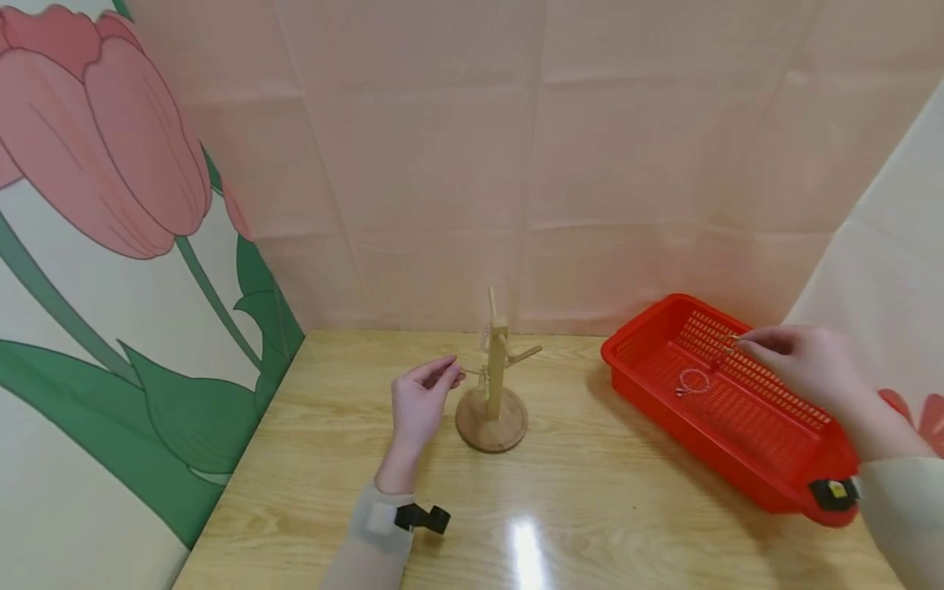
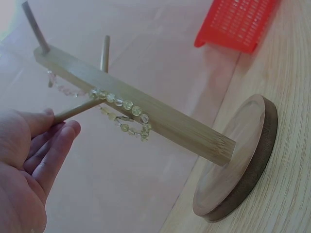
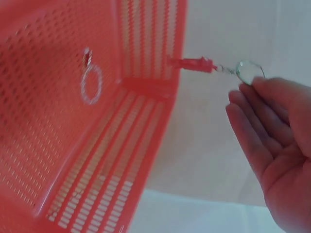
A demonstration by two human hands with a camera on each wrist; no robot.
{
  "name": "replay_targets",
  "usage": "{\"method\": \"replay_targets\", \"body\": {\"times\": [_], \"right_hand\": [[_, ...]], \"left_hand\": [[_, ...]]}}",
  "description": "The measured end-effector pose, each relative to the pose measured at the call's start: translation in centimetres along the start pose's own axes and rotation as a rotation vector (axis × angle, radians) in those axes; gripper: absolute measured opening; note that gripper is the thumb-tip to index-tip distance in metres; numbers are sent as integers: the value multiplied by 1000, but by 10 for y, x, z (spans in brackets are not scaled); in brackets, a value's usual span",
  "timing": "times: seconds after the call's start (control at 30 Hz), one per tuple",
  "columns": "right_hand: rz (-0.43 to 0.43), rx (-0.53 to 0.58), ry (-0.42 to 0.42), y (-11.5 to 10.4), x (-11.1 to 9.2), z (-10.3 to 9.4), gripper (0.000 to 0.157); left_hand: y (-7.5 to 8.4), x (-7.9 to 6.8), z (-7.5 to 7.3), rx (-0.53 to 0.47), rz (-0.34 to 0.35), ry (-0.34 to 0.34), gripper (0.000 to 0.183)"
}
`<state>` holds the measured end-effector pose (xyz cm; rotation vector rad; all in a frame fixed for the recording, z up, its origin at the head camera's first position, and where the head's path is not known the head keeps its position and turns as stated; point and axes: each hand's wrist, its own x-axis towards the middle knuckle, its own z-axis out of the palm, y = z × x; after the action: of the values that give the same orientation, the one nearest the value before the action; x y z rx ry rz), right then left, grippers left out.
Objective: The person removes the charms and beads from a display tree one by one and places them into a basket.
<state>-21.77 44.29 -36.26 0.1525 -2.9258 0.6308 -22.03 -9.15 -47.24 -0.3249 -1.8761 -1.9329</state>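
My left hand (image 1: 420, 401) pinches the tip of a peg (image 2: 77, 112) on a wooden jewellery stand (image 1: 497, 369). A bracelet of pale yellow-green beads (image 2: 128, 104) hangs on that peg, beside the post. Higher up hangs a pale pink beaded bracelet (image 2: 65, 90), partly hidden by the post. Over the red basket (image 1: 678, 426), my right hand (image 1: 804, 356) holds a keychain by its metal ring (image 3: 249, 72) between thumb and fingertips. A red charm (image 3: 194, 64) dangles from the keychain's short chain. In the basket lies a clear beaded bracelet (image 1: 694, 380) with a small red part.
The stand's round base (image 2: 252, 141) rests on the light wooden table (image 1: 347, 459). Other pegs (image 1: 527, 355) stick out from the post. A pink cloth (image 1: 442, 164) hangs behind the table, and a tulip-printed cloth (image 1: 96, 311) covers the left side.
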Motion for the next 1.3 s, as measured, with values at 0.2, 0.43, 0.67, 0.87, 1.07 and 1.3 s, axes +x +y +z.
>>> {"method": "replay_targets", "body": {"times": [0.2, 0.43, 0.67, 0.87, 1.07, 1.3], "right_hand": [[-73, -50, -128, 22, 13, 6, 33], [-137, -115, -351, 32, 22, 16, 27], [-84, -89, -485, 42, 29, 23, 31], [-71, -82, -504, 56, 31, 31, 23], [1, -90, -530, 68, 32, 35, 39], [-15, -86, -509, 77, 33, 40, 38]], "left_hand": [[-1, 3, 1, -8, -7, 4, 14], [0, 2, 0, 0, 0, 2, 14], [0, 1, -2, -4, 6, 7, 14], [-2, 0, 0, -8, 2, 9, 14], [-3, 0, 1, -13, -2, 18, 14], [-3, 1, 1, -5, -4, 13, 14]]}}
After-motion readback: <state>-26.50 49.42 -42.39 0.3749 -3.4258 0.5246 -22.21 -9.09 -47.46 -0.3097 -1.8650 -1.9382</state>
